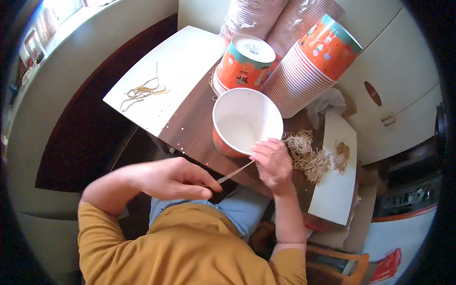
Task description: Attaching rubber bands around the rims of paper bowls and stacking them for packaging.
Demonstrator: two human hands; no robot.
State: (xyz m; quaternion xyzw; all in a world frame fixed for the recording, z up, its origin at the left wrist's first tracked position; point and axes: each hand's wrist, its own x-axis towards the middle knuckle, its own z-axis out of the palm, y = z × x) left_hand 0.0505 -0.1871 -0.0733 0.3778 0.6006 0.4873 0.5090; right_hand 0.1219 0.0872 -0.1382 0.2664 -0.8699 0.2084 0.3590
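An open paper bucket [237,127], white inside and orange outside, stands on the brown tabletop, its mouth tipped toward me. My right hand [272,164] is closed at its near right rim, with the fingertips over the edge. From there a thin pale cord [239,169] runs taut, down and left, to my left hand [183,180]. Thumb and fingers of that hand are pinched together at the cord's whitish end. How the cord meets the bucket is hidden by my right fingers. Right of the bucket lies a tangled heap of beige cords [308,156].
Behind stand an upside-down orange bucket [244,64] and a tall leaning stack of buckets [304,76]. Plastic-wrapped stacks [254,16] are farther back. Loose tan cords [145,91] lie on the white left panel, and a smaller bunch of cords [341,156] on the right one.
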